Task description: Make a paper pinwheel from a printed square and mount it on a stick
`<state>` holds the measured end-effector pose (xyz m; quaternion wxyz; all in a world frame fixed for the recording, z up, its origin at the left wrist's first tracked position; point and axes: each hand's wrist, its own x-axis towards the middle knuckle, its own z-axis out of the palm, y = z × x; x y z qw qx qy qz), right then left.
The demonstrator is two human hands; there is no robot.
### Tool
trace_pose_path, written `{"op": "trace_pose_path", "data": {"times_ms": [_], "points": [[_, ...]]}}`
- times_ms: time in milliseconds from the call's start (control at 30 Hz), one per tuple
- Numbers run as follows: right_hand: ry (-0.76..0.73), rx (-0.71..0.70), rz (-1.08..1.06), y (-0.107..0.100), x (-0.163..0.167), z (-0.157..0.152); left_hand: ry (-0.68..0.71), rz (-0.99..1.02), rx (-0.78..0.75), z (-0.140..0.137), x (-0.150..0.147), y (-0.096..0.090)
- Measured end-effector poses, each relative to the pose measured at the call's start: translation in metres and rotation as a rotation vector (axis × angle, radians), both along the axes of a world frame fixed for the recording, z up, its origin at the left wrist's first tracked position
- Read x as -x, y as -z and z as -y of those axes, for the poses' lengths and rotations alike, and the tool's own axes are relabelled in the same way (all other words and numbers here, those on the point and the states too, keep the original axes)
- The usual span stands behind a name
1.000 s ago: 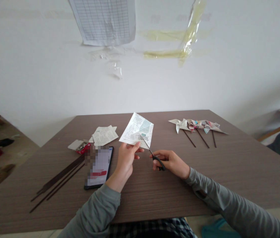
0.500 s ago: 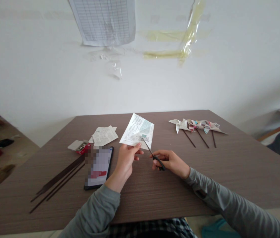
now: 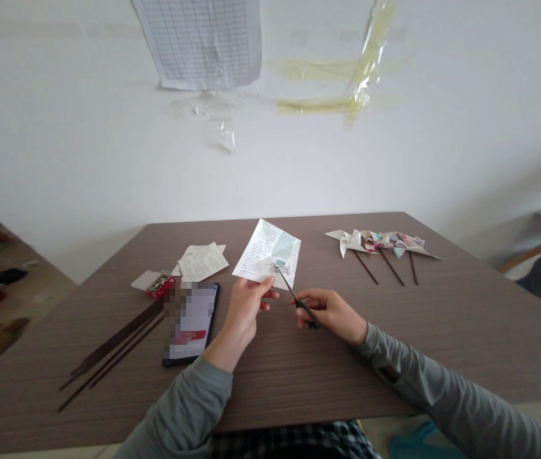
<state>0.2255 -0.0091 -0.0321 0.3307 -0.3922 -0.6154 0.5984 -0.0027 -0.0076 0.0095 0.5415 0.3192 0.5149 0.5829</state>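
My left hand pinches the lower edge of a square sheet of printed paper, holding it raised above the table. Creases run across the sheet, and it carries text and a small picture. In my right hand is a pair of black-handled scissors, fingers closed round the handles. The blades reach up and left onto the paper's lower right part, near its middle. Whether the blades are apart cannot be made out.
Paper pinwheels on brown sticks lie at the right. To the left are cut paper sheets, a small red-and-white box of little items, several dark sticks and a phone. A white wall backs the brown table.
The paper and the scissors have shifted very slightly to the right. Both hands keep their hold, and the other things on the table have not moved.
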Motion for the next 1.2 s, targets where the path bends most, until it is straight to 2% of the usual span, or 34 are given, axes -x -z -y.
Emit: {"op": "trace_pose_path", "data": {"times_ms": [167, 400, 533, 800, 1200], "points": [[0.061, -0.089, 0.079, 0.003, 0.004, 0.001, 0.008, 0.042, 0.001, 0.001, -0.002, 0.002], [0.162, -0.219, 0.186, -0.002, 0.008, 0.007, -0.062, 0.104, 0.037, 0.0, -0.008, 0.004], [0.147, -0.21, 0.193, -0.001, 0.009, 0.006, -0.097, 0.114, 0.034, -0.001, -0.008, 0.004], [0.117, -0.128, 0.138, -0.004, 0.009, 0.009, -0.054, 0.051, -0.031, -0.002, -0.006, 0.006], [0.122, -0.078, 0.04, -0.006, 0.013, 0.011, -0.081, 0.062, 0.013, 0.004, -0.013, -0.003]]}}
